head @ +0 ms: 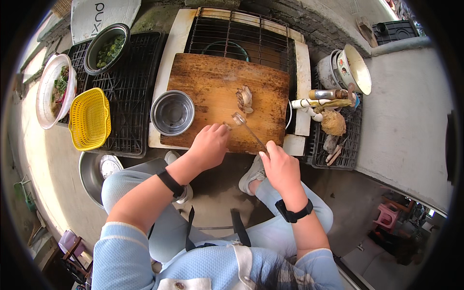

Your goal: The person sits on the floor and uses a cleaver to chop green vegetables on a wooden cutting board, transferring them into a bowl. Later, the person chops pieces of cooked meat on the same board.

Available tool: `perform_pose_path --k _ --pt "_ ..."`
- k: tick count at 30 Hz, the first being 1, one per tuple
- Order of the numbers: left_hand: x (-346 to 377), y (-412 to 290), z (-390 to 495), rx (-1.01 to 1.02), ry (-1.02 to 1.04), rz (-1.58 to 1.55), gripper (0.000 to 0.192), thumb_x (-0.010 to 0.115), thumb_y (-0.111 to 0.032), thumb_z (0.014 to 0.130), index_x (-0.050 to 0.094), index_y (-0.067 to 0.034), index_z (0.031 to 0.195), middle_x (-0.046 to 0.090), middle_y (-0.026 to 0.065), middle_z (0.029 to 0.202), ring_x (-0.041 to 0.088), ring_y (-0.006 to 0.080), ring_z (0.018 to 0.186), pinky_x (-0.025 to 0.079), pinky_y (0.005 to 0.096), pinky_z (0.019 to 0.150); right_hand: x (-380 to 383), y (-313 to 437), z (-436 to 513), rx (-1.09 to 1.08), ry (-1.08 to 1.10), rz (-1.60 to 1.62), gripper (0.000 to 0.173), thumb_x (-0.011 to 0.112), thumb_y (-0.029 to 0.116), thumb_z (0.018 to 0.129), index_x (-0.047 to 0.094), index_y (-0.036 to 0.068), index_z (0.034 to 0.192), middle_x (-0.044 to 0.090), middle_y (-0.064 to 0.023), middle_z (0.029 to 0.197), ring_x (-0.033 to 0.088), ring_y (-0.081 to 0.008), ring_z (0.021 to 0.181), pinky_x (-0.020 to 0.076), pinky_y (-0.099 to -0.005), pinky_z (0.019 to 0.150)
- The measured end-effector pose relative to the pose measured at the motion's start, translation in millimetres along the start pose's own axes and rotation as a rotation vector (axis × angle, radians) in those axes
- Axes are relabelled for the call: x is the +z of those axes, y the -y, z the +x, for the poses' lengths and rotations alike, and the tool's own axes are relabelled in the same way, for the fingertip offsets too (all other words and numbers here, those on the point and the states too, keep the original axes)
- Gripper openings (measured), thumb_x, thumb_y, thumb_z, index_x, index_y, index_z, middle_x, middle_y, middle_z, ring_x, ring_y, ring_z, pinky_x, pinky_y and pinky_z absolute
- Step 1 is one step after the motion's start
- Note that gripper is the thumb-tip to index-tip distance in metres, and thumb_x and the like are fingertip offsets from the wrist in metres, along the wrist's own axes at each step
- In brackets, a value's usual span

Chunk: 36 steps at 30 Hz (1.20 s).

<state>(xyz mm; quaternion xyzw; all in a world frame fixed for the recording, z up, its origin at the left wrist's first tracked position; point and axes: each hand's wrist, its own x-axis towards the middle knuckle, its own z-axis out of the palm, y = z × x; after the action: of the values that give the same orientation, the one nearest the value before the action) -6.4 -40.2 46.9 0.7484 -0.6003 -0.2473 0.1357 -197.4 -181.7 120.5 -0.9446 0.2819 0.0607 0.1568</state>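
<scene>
My right hand (281, 166) grips the handle end of a knife (253, 135), whose thin blade slants up and left across a wooden cutting board (206, 79). Against the blade's far end is a pale slice (238, 119). My left hand (212, 145) is curled low over the board's near edge, with a small pale food piece (227, 125) held at its fingertips. Farther up the board lies a pile of pale, brown-edged food slices (244, 99); their exact kind is unclear. A shiny round bowl (172, 112) stands on the board's left side.
Beneath the board is a pale frame with a metal grid (226, 32). To the left, a black plastic crate (134, 90) bears a yellow basket (90, 119) and a dark pot of greens (108, 49). On the right are stacked basins (353, 69) and a loofah-like scrubber (332, 122).
</scene>
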Motion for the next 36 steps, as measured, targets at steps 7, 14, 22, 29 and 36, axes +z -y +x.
perform_pose_path --k 7,14,22,29,36 --pt "8.3 7.0 4.9 0.134 -0.102 0.095 0.075 0.076 -0.037 0.085 0.051 0.002 0.145 0.05 0.0133 0.149 0.039 0.0303 0.146 0.03 0.0439 0.123 -4.1 -10.8 -6.7 0.046 -0.04 0.123 0.027 0.067 0.028 0.097 0.052 0.007 0.104 0.068 -0.0143 0.086 0.069 -0.0381 0.074 0.0552 -0.0476 0.061" --pt "11.8 3.8 23.8 0.149 -0.039 0.073 0.08 0.069 -0.045 0.092 0.044 0.003 0.151 0.042 0.0134 0.159 0.034 0.0286 0.151 0.024 0.0452 0.127 -18.8 -23.4 -5.8 0.118 -0.078 0.207 0.027 0.066 0.028 0.098 0.051 0.006 0.103 0.068 -0.0165 0.086 0.068 -0.0414 0.079 0.0536 -0.0504 0.064" --pt "-22.5 -3.0 46.4 0.002 -0.157 -0.124 0.046 0.075 -0.015 0.083 0.06 -0.003 0.126 0.061 0.0147 0.126 0.058 0.0359 0.121 0.047 0.046 0.105 -29.7 -29.0 -8.4 0.177 -0.105 0.246 0.026 0.064 0.028 0.1 0.049 0.006 0.102 0.068 -0.017 0.086 0.068 -0.042 0.08 0.0534 -0.0511 0.066" --pt "-22.5 4.9 93.7 0.047 -0.36 0.017 0.057 0.061 0.008 0.077 0.063 -0.012 0.131 0.052 0.0184 0.147 0.048 0.0359 0.136 0.046 0.0485 0.107 -32.0 -35.9 -9.1 0.228 -0.109 0.304 0.026 0.063 0.027 0.101 0.048 0.006 0.102 0.068 -0.0167 0.085 0.068 -0.042 0.081 0.0534 -0.0514 0.067" --pt "-13.5 24.0 122.8 0.123 -0.231 0.001 0.034 0.072 -0.002 0.081 0.076 -0.015 0.111 0.055 0.0138 0.147 0.049 0.0345 0.138 0.048 0.0453 0.107 -29.3 -37.4 -10.4 0.236 -0.08 0.295 0.026 0.063 0.027 0.1 0.048 0.005 0.101 0.068 -0.0175 0.084 0.067 -0.0424 0.079 0.0538 -0.0513 0.067"
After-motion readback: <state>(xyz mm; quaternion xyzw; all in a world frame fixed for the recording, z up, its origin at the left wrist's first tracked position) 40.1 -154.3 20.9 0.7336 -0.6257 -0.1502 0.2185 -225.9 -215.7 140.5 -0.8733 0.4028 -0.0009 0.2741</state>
